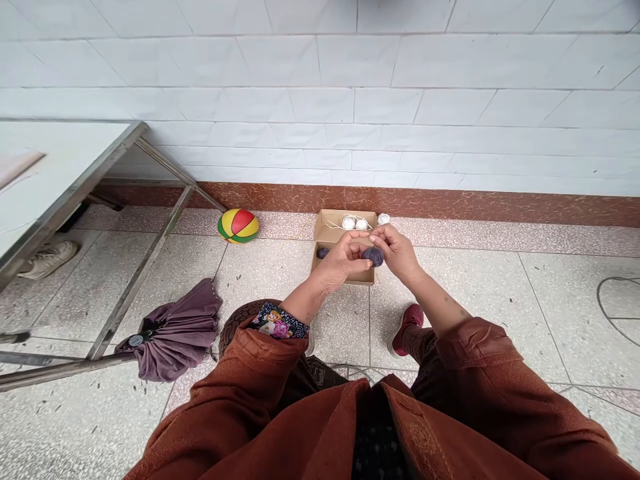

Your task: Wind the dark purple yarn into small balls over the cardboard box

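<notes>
My left hand (343, 261) is closed around one side of a small dark purple-grey ball of yarn (373, 257). Close against the ball's other side is my right hand (398, 255), its thumb and fingertips pinched together near its top. Whatever sits in that pinch is too small to make out. Below both hands, an open cardboard box (345, 279) rests on the floor. Two white balls of yarn (349, 223) with loose strands lie in its far half, and a second dark ball of yarn (323, 253) is in the near half, partly covered by my left hand.
Another white ball of yarn (383, 219) sits just right of the box. A colourful ball (239, 226) lies by the wall. To the left are a metal-framed table (75, 180) and a folded purple umbrella (183, 330). A cable (607, 300) lies at far right.
</notes>
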`<state>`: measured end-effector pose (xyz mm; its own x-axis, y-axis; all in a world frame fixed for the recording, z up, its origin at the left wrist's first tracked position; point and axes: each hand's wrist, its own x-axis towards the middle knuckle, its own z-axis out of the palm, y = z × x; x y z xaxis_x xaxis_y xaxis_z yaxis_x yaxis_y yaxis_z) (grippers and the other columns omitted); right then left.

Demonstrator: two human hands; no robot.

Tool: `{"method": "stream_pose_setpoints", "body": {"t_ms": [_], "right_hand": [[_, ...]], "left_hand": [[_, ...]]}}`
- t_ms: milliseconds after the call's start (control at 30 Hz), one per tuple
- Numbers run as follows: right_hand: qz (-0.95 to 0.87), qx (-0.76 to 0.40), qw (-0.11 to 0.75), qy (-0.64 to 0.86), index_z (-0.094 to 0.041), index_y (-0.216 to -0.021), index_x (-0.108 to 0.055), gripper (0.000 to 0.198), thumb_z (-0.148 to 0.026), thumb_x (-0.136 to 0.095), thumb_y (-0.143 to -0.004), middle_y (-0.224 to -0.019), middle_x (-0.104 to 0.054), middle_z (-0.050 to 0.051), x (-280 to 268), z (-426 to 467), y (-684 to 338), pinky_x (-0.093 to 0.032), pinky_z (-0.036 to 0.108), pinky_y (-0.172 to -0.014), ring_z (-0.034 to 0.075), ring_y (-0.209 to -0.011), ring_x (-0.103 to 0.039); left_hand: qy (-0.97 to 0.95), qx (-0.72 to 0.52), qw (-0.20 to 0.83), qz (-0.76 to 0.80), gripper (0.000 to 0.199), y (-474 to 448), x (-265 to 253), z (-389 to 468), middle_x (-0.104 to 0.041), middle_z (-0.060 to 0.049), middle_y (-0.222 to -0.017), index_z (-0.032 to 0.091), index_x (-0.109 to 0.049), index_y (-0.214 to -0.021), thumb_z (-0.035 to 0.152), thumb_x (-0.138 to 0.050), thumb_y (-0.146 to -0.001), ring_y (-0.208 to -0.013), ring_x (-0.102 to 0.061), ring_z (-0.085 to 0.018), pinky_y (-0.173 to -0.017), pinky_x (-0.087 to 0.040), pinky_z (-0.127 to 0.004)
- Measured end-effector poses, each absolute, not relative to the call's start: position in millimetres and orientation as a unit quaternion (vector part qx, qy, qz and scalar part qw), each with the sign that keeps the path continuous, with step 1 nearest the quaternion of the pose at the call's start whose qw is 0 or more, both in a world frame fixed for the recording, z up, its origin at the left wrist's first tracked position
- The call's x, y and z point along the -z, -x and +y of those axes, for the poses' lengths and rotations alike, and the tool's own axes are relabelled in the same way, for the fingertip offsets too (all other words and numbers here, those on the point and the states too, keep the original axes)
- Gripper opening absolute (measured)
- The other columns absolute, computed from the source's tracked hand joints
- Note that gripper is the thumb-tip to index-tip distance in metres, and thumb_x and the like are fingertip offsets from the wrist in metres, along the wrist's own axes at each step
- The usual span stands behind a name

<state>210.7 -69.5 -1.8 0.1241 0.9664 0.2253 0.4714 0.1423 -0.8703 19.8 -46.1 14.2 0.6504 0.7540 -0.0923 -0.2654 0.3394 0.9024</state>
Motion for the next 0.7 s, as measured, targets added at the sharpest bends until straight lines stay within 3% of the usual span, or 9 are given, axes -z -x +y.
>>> {"method": "stream_pose_setpoints", "body": {"t_ms": [167,267,467,567,700], "right_hand": [[-0.653,-0.275,0.341,0.618,-0.025,-0.099,-0.064,0.012,-0.037,-0.060,-0.100,-0.078,-0.067,0.002,12.7,-78.4,-198.0,-0.040,0.030,-0.064,0.020,-0.067,-0.058],[-0.718,-0.300,0.297,0.554,-0.024,-0.099,-0.066,0.011,-0.033,-0.060,-0.100,-0.085,-0.071,0.003,5.6,-88.3,-192.7,-0.042,0.030,-0.068,0.019,-0.070,-0.060],[-0.700,-0.372,0.405,0.455,-0.025,-0.098,-0.072,0.024,-0.044,-0.061,-0.105,-0.090,-0.074,0.002,-19.5,-89.3,-201.4,-0.050,0.031,-0.076,0.018,-0.078,-0.064],[-0.662,-0.344,0.463,0.480,-0.025,-0.091,-0.071,0.027,-0.048,-0.065,-0.103,-0.087,-0.072,0.002,-20.4,-79.7,-208.1,-0.052,0.034,-0.079,0.019,-0.081,-0.065],[-0.641,-0.294,0.479,0.523,-0.025,-0.083,-0.065,0.035,-0.055,-0.065,-0.102,-0.081,-0.067,0.002,-8.6,-68.7,-210.2,-0.051,0.035,-0.079,0.020,-0.079,-0.062]], "left_hand": [[-0.429,-0.408,0.738,0.324,0.050,-15.7,-18.6,-34.6,-0.075,0.000,-0.096,0.022,-0.066,-0.111,0.023,-0.091,-0.068,-0.088,-0.068,-0.014,-0.086,-0.053,-0.031],[-0.423,-0.429,0.703,0.378,0.041,-12.9,-15.6,-27.5,-0.075,-0.001,-0.095,0.020,-0.067,-0.099,0.023,-0.090,-0.066,-0.087,-0.068,-0.014,-0.085,-0.054,-0.032],[-0.478,-0.404,0.670,0.399,0.036,-9.0,-11.7,-28.6,-0.075,-0.001,-0.093,0.019,-0.068,-0.094,0.023,-0.090,-0.066,-0.088,-0.068,-0.014,-0.090,-0.054,-0.034],[-0.505,-0.351,0.693,0.376,0.037,-8.7,-11.4,-34.0,-0.074,-0.001,-0.093,0.018,-0.069,-0.094,0.024,-0.092,-0.066,-0.088,-0.066,-0.014,-0.090,-0.051,-0.033],[-0.504,-0.328,0.725,0.336,0.038,-10.9,-7.7,-38.2,-0.071,-0.001,-0.095,0.018,-0.070,-0.097,0.025,-0.093,-0.068,-0.089,-0.064,-0.013,-0.088,-0.049,-0.032]]}}
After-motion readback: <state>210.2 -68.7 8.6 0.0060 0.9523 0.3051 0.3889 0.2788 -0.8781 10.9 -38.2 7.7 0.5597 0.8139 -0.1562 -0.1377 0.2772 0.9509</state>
